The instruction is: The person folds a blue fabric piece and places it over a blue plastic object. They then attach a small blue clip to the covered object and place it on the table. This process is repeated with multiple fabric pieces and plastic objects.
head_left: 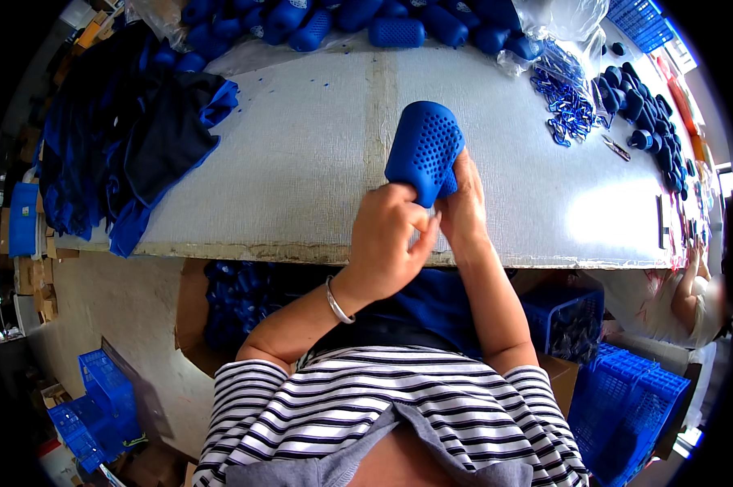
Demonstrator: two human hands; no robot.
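Observation:
A blue rounded cylindrical case [423,144] with rows of small holes is held up over the near middle of the table. My right hand [465,199] is wrapped around its right side and lower end. At the lower left end, my left hand [389,239] has its fingers curled and pressed against the case; its fingertips are partly hidden. A smaller blue perforated part shows beside the case, next to my right palm, and I cannot tell whether it is a separate piece.
The pale table [301,154] carries a heap of similar blue cases [395,32] at its far edge. Black and blue cloth [151,134] lies at left. Blue metallic clips [567,93] and a small cutter [616,148] lie at right. Blue crates [626,406] stand below; another person's arm [687,292] shows at far right.

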